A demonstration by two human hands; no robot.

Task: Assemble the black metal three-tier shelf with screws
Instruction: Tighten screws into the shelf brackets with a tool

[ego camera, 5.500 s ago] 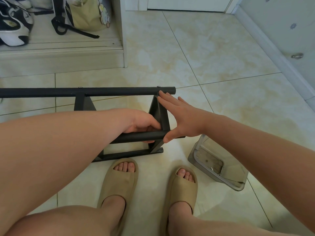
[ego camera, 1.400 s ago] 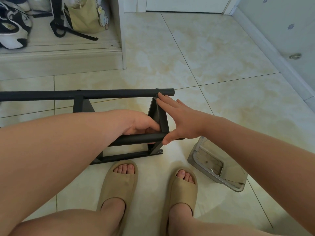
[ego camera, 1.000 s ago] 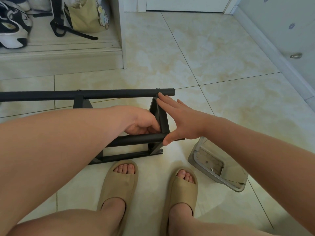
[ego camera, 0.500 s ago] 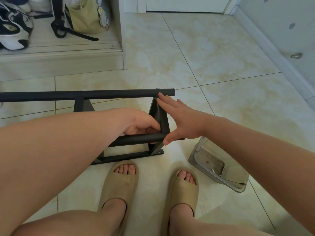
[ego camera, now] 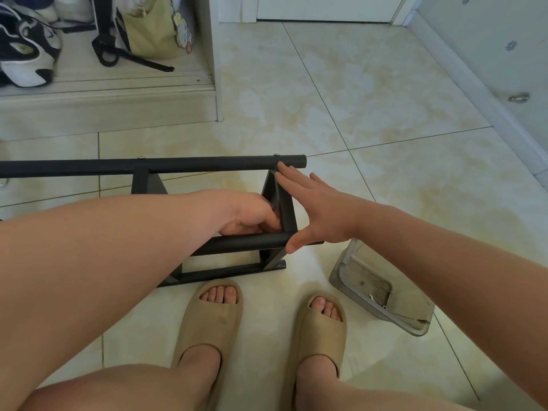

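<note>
The black metal shelf frame lies on its side on the tiled floor in front of my feet. Its far tube runs left to right, a near tube runs parallel to it, and an upright end panel joins them. My right hand presses flat on the panel's outer face, with fingertips by the far tube and thumb at the near tube's end. My left hand reaches inside the frame, its fingers curled against the panel's inner face. Whatever they hold is hidden.
A clear plastic box with small hardware lies tilted on the floor right of my feet. My tan slippers stand just below the frame. A low cabinet ledge at the back left holds sneakers and a yellow bag. A wall runs along the right.
Almost nothing has changed. My left hand shifts slightly inside the frame against the panel, and my right hand stays pressed on the outer face.
</note>
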